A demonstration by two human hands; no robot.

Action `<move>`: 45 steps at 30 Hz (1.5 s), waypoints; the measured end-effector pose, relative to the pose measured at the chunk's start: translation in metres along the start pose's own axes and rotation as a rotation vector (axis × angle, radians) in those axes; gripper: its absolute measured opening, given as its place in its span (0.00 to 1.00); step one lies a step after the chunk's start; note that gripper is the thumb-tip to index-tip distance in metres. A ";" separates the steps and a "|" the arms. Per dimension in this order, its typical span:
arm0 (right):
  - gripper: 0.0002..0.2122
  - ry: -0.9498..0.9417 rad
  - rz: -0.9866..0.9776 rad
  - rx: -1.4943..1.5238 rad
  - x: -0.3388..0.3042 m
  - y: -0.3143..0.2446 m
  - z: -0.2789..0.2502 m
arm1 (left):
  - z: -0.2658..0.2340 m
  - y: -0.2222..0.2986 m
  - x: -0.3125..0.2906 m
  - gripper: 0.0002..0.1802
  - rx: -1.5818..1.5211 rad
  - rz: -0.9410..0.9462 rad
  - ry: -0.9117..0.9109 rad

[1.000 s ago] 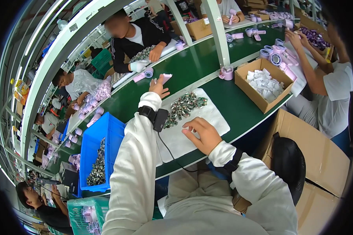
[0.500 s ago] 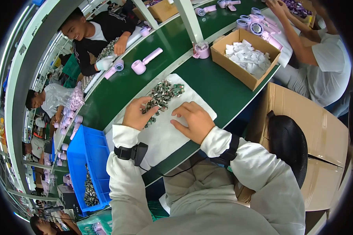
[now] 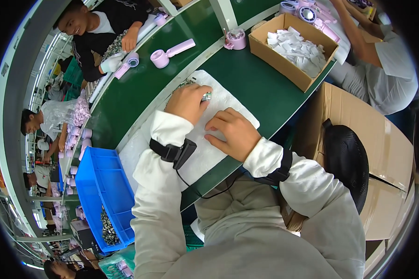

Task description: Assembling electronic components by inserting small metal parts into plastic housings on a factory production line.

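My left hand (image 3: 187, 103) is over the pile of small circuit boards (image 3: 187, 82), covering most of it. Between its thumb and fingers is a small circuit board (image 3: 206, 96) with green and silvery parts. My right hand (image 3: 235, 132) hovers above the white foam sheet (image 3: 198, 163), its fingers bent and the thumb apart, with nothing visible in it. The sheet lies on the green workbench (image 3: 228, 69). Each of my wrists wears a black strap, and a cable hangs from the left one.
A blue bin (image 3: 89, 173) with small metallic parts stands at the left. A cardboard box (image 3: 284, 65) of white slips sits at the far right. Pink handheld fans (image 3: 160, 58) lie across the bench, where co-workers sit. A large carton (image 3: 358, 121) stands beside me.
My left hand has moved right and away from me across the pile, and a circuit board now shows in its fingers. My right hand stays over the sheet. The view has shifted slightly.
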State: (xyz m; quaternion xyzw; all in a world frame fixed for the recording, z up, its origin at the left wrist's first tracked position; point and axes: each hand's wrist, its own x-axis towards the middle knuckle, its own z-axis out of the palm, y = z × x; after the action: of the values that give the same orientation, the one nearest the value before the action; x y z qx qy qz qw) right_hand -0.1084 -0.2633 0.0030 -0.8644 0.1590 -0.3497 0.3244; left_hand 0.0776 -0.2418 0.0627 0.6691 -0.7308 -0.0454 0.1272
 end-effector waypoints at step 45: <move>0.21 -0.080 0.235 0.356 -0.007 0.028 -0.018 | -0.013 0.046 -0.047 0.07 0.108 0.208 0.349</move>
State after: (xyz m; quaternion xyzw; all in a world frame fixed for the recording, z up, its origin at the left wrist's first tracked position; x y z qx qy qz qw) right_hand -0.1279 -0.2885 -0.0096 -0.7822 0.1816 -0.2975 0.5164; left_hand 0.0398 -0.1891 0.0799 0.5938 -0.7641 0.1238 0.2197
